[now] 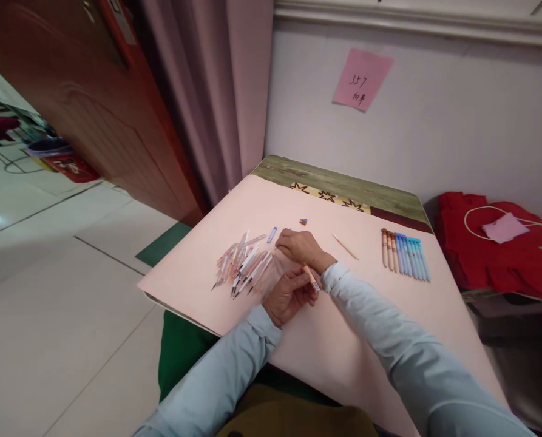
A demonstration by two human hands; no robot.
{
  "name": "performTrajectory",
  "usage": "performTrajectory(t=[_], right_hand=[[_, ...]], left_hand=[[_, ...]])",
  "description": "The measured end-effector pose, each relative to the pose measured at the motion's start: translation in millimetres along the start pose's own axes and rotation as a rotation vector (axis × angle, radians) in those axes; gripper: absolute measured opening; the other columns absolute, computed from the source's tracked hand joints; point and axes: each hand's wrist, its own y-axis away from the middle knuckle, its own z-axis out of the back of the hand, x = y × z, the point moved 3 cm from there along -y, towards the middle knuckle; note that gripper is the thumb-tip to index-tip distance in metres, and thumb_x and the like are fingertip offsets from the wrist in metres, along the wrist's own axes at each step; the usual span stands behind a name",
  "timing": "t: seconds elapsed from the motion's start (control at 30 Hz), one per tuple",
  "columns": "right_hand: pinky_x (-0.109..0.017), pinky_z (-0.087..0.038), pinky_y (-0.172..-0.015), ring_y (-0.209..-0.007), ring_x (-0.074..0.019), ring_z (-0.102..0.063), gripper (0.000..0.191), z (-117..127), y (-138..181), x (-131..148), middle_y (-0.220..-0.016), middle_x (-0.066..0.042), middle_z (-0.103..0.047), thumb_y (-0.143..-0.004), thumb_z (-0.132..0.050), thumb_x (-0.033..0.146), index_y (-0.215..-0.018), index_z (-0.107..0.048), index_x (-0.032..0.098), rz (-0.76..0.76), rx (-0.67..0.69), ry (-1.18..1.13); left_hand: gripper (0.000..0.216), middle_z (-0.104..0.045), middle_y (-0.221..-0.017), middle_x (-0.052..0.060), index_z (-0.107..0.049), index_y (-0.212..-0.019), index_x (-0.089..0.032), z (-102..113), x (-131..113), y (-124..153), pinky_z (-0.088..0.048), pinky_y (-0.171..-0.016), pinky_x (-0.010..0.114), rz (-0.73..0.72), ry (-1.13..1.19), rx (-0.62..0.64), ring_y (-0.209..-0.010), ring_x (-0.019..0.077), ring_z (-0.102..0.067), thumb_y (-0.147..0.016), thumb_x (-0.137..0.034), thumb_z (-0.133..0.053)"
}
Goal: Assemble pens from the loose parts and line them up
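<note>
My left hand (289,294) is curled around a small orange pen part (311,278), its tip poking out between the fingers. My right hand (300,246) reaches across above it, fingers bent down onto the pink sheet (343,340) beside a loose heap of clear pen barrels and refills (246,264). What the right fingers hold, if anything, is hidden. To the right lies a neat row of assembled pens (405,254), orange ones on the left and blue ones on the right. A single thin stick (345,246) lies between my hands and that row.
A small blue cap (271,234) and a tiny coloured piece (303,221) lie behind the heap. The table stands against a white wall with a pink note (362,79). Red cloth with a white cable (493,243) sits to the right; tiled floor and a wooden door are on the left.
</note>
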Motion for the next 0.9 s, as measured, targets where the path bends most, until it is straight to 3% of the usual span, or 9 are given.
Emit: performTrajectory(t=[0.17,0.3,0.47,0.57,0.7,0.9], right_hand=[[-0.024,-0.037,-0.060,-0.073,-0.0151,-0.059,0.015,3.7,3.0,-0.6,-0.103,-0.003,-0.068,-0.089,-0.056,0.021,-0.093,-0.070,0.024,-0.104,-0.065,-0.123],[-0.024,-0.042,-0.067,-0.076,-0.0147,-0.060,0.016,13.2,13.5,-2.7,-0.100,-0.003,-0.069,-0.090,-0.053,0.023,-0.097,-0.067,0.023,-0.204,-0.200,-0.209],[-0.024,-0.043,-0.063,-0.063,-0.0139,-0.059,0.013,13.8,50.6,-14.3,-0.074,0.001,-0.068,-0.087,-0.055,0.029,-0.090,-0.065,0.020,-0.464,-0.458,-0.546],[-0.024,-0.041,-0.057,-0.058,-0.0142,-0.058,0.015,4.8,75.2,-17.3,-0.069,0.001,-0.066,-0.086,-0.055,0.032,-0.087,-0.065,0.021,-0.591,-0.483,-0.621],[-0.025,-0.039,-0.058,-0.063,-0.0151,-0.060,0.014,-2.2,91.4,-15.8,-0.075,0.000,-0.069,-0.086,-0.055,0.030,-0.086,-0.067,0.023,-0.644,-0.433,-0.427],[-0.025,-0.032,-0.056,-0.070,-0.0148,-0.060,0.020,-3.9,84.0,-8.2,-0.094,-0.005,-0.070,-0.093,-0.050,0.026,-0.092,-0.070,0.023,-0.534,-0.280,-0.066]], left_hand=[[0.028,-0.064,-0.074,0.004,-0.066,-0.080,-0.010,1.4,-0.3,-0.6,-0.046,-0.050,0.018,0.011,-0.001,-0.036,-0.054,0.0074,-0.057,-0.077,-0.036,-0.078],[0.029,-0.067,-0.076,0.004,-0.065,-0.082,-0.011,3.3,-1.0,-0.5,-0.048,-0.051,0.017,0.018,0.057,-0.091,-0.057,0.0083,-0.060,-0.075,-0.034,-0.080],[0.028,-0.072,-0.081,0.006,-0.061,-0.086,-0.013,2.8,0.0,-1.1,-0.050,-0.052,0.016,0.027,0.074,-0.149,-0.059,0.0087,-0.064,-0.077,-0.032,-0.079],[0.028,-0.072,-0.080,0.007,-0.060,-0.085,-0.013,0.4,3.3,-2.1,-0.051,-0.050,0.018,0.070,0.025,-0.098,-0.056,0.0097,-0.063,-0.079,-0.034,-0.078],[0.029,-0.071,-0.078,0.006,-0.059,-0.087,-0.014,-0.4,5.7,-3.0,-0.050,-0.048,0.020,0.085,-0.012,-0.064,-0.054,0.0109,-0.063,-0.079,-0.035,-0.077],[0.029,-0.070,-0.077,0.006,-0.059,-0.085,-0.014,-1.3,5.0,-2.9,-0.050,-0.050,0.020,0.087,-0.034,-0.069,-0.056,0.0111,-0.063,-0.079,-0.037,-0.076]])
